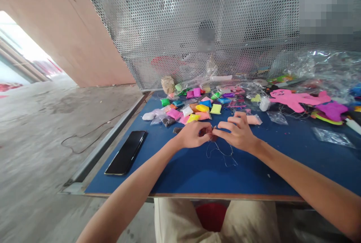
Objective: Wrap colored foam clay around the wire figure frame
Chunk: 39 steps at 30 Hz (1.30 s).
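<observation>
Thin silvery wire (231, 155), bent into loose loops, hangs down between my two hands just over the blue tabletop. My left hand (194, 134) pinches the wire's upper part between thumb and index finger. From the other side, my right hand (237, 132) also pinches the wire with thumb and index finger, its other fingers curled apart. The fingertips meet, so the bit of wire between them is mostly hidden. A dark flat strip (177, 130) lies beside my left hand. Behind the hands are small packets of coloured clay, among them a yellow packet (193, 118).
A black phone (126, 153) lies at the left on the blue table (183, 177). A pink figure (293, 99), a purple piece (332, 110) and crumpled clear plastic (327, 66) are at the right. A perforated metal panel (175, 21) stands along the back.
</observation>
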Motion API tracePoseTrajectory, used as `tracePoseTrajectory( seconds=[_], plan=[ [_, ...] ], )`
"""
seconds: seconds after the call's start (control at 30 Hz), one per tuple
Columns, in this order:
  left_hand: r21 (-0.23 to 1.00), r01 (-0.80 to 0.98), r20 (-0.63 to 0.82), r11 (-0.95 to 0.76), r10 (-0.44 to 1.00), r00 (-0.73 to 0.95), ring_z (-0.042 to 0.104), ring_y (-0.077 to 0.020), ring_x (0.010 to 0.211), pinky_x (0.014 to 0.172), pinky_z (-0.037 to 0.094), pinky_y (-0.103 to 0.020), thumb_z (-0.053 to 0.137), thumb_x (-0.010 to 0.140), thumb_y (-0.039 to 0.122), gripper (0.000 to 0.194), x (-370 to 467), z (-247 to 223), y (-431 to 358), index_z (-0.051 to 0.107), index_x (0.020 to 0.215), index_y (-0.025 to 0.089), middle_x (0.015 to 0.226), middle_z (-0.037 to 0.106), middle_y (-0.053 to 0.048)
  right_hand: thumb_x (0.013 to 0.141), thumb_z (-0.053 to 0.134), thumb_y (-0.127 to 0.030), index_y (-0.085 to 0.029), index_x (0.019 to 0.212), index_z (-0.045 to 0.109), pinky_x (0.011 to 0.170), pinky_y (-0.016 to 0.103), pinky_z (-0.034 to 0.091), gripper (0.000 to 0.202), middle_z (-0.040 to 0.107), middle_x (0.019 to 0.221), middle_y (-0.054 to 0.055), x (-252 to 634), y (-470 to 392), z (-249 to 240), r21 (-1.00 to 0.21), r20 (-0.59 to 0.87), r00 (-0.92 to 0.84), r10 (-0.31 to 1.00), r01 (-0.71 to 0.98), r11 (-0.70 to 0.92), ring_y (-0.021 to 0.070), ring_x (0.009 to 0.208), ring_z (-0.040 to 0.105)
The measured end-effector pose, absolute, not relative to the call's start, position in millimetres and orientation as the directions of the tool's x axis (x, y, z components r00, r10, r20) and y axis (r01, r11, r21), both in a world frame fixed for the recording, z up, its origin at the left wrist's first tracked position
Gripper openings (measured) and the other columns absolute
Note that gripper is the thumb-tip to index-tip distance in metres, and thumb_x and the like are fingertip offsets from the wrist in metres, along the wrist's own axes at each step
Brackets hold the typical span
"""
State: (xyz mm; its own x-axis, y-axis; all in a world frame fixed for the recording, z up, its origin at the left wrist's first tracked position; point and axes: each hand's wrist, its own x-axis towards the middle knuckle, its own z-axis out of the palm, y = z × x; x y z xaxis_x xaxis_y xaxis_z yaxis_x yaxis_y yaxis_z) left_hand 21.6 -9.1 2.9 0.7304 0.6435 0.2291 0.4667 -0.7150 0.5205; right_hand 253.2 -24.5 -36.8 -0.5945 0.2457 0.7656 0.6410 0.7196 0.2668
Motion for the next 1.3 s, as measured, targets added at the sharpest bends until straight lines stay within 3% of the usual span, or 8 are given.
tracePoseTrajectory(
  seconds=[0.17, 0.37, 0.5, 0.67, 0.93, 1.13, 1.3],
  plan=[
    [0.451, 0.496, 0.248, -0.742, 0.638, 0.729, 0.053, -0.0112, 0.062, 0.057, 0.036, -0.024, 0.05, 0.083, 0.02, 0.013, 21.6, 2.3, -11.8, 0.061, 0.077, 0.017, 0.07, 0.064, 0.001, 0.091, 0.065, -0.015, -0.036, 0.1, 0.068, 0.088, 0.045, 0.036, 0.023, 0.072, 0.1, -0.004, 252.6, -25.8, -33.2, 0.373, 0.763, -0.626, 0.159, 0.628, 0.683, 0.0215, 0.095, 0.049],
    [0.329, 0.509, 0.257, -0.795, 0.594, 0.762, 0.059, -0.0129, 0.065, 0.058, 0.036, -0.026, 0.048, 0.087, 0.021, 0.02, 23.2, 0.0, -13.8, 0.067, 0.081, 0.019, 0.078, 0.071, -0.002, 0.094, 0.06, -0.015, -0.039, 0.11, 0.065, 0.091, 0.045, 0.033, 0.029, 0.072, 0.104, -0.004, 252.1, -26.9, -37.0, 0.289, 0.721, -0.642, 0.262, 0.621, 0.729, 0.021, 0.097, 0.052],
    [0.241, 0.591, 0.26, -0.77, 0.638, 0.725, 0.057, -0.0146, 0.06, 0.056, 0.033, -0.028, 0.051, 0.086, 0.026, 0.021, 24.5, -0.3, -14.5, 0.066, 0.074, 0.018, 0.071, 0.07, -0.003, 0.094, 0.06, -0.017, -0.038, 0.11, 0.065, 0.094, 0.045, 0.032, 0.027, 0.07, 0.107, -0.002, 250.5, -25.6, -39.1, 0.277, 0.707, -0.654, 0.269, 0.606, 0.745, 0.0217, 0.104, 0.052],
    [0.256, 0.588, 0.267, -0.767, 0.641, 0.72, 0.059, -0.0151, 0.063, 0.057, 0.035, -0.028, 0.05, 0.085, 0.022, 0.022, 25.5, 1.5, -15.5, 0.071, 0.082, 0.019, 0.077, 0.072, -0.003, 0.091, 0.058, -0.01, -0.037, 0.109, 0.065, 0.092, 0.044, 0.031, 0.033, 0.067, 0.106, -0.001, 247.3, -26.4, -34.1, 0.202, 0.69, -0.64, 0.337, 0.618, 0.76, 0.022, 0.106, 0.051],
    [0.202, 0.621, 0.249, -0.758, 0.653, 0.716, 0.061, -0.0176, 0.066, 0.055, 0.03, -0.029, 0.052, 0.085, 0.025, 0.021, 28.1, 3.1, -20.3, 0.072, 0.084, 0.019, 0.076, 0.072, -0.004, 0.088, 0.054, -0.005, -0.03, 0.101, 0.065, 0.087, 0.046, 0.028, 0.031, 0.064, 0.101, 0.002, 245.4, -31.6, -26.3, 0.262, 0.662, -0.675, 0.326, 0.616, 0.743, 0.0237, 0.104, 0.047],
    [0.304, 0.594, 0.225, -0.744, 0.663, 0.714, 0.059, -0.0146, 0.064, 0.057, 0.034, -0.027, 0.05, 0.088, 0.025, 0.022, 29.0, 3.0, -21.5, 0.071, 0.088, 0.019, 0.077, 0.071, -0.003, 0.088, 0.057, -0.007, -0.031, 0.101, 0.067, 0.083, 0.044, 0.028, 0.028, 0.061, 0.094, 0.002, 249.8, -31.8, -25.3, 0.215, 0.606, -0.695, 0.387, 0.612, 0.761, 0.025, 0.101, 0.045],
    [0.252, 0.675, 0.216, -0.694, 0.72, 0.66, 0.052, -0.0135, 0.06, 0.054, 0.028, -0.028, 0.047, 0.089, 0.024, 0.021, 24.8, 6.7, -16.6, 0.061, 0.073, 0.019, 0.067, 0.063, -0.001, 0.091, 0.054, -0.009, -0.03, 0.099, 0.066, 0.082, 0.042, 0.029, 0.025, 0.059, 0.091, 0.003, 254.3, -34.9, -23.0, 0.187, 0.568, -0.725, 0.388, 0.573, 0.798, 0.0235, 0.098, 0.046]
  ],
)
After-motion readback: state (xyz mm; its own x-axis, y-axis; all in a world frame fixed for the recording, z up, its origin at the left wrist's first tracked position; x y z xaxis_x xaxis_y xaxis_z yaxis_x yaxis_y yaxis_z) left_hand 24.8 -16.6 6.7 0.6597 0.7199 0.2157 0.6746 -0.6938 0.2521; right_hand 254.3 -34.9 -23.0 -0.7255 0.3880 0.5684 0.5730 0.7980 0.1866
